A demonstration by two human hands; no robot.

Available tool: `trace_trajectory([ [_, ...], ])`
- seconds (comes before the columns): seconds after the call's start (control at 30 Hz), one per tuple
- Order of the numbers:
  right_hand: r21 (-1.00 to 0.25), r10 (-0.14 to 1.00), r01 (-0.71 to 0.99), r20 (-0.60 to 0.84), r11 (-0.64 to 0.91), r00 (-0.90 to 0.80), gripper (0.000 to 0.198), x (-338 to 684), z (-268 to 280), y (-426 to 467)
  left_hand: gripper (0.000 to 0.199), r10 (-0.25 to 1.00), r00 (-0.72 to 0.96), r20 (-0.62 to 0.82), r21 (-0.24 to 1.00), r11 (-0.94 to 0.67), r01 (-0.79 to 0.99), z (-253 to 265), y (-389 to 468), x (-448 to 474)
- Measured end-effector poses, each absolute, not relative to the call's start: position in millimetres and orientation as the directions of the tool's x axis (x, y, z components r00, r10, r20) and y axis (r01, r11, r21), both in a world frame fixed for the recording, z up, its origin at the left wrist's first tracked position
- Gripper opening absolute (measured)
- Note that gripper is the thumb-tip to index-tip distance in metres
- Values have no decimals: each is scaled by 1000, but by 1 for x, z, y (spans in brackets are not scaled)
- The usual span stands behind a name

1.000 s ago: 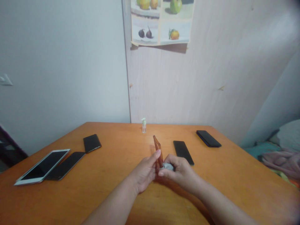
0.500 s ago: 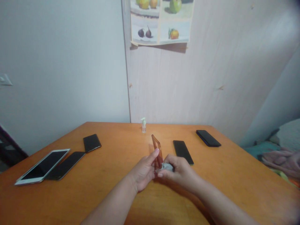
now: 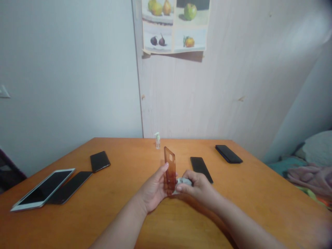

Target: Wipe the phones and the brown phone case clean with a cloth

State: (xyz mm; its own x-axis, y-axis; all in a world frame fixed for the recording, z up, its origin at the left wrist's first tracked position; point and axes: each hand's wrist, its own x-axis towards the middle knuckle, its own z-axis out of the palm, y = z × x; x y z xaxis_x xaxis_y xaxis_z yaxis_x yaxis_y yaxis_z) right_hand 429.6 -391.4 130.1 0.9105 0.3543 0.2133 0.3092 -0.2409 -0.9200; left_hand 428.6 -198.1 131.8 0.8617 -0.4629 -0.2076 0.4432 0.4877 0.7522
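Observation:
A see-through reddish-brown phone case (image 3: 170, 169) stands upright above the table's middle, a camera cutout near its top. My left hand (image 3: 157, 186) grips it by the left side, thumb on the near face and fingers behind. My right hand (image 3: 195, 185) is closed around a crumpled light grey cloth (image 3: 183, 181), which meets the lower right edge of the case. Just beyond my right hand lies a dark phone (image 3: 201, 168), flat on the wooden table (image 3: 178, 221).
Toward the left lie a white tablet (image 3: 44, 190), a long dark phone (image 3: 71, 187) and a smaller dark device (image 3: 100, 161). A small pump bottle (image 3: 157, 141) stands at the back. Another dark device (image 3: 228, 153) lies at the far right. Bedding (image 3: 306, 173) is beyond the right edge.
The phone case has turned so that more of its broad face and the camera cutout show. The cloth stays at its lower right edge. The whole view has shifted slightly.

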Motion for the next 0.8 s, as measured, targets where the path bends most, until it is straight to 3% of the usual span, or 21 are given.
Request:
trace_trajectory([
  [0.17,-960,185,245,219,-133,958,41,443,132,-401,50,-526,835,-159,741,496,454,139,-194,427],
  [0.33,-979,132,147,166,145,977,35,442,136,-398,44,-499,848,-178,777,458,432,136,-197,423],
  [0.57,-921,239,9,111,389,965,29,428,141,-384,38,-467,883,-46,947,262,188,138,-205,418],
  [0.8,-932,353,-70,64,354,933,32,423,141,-380,45,-417,909,16,982,177,64,135,-214,418],
])
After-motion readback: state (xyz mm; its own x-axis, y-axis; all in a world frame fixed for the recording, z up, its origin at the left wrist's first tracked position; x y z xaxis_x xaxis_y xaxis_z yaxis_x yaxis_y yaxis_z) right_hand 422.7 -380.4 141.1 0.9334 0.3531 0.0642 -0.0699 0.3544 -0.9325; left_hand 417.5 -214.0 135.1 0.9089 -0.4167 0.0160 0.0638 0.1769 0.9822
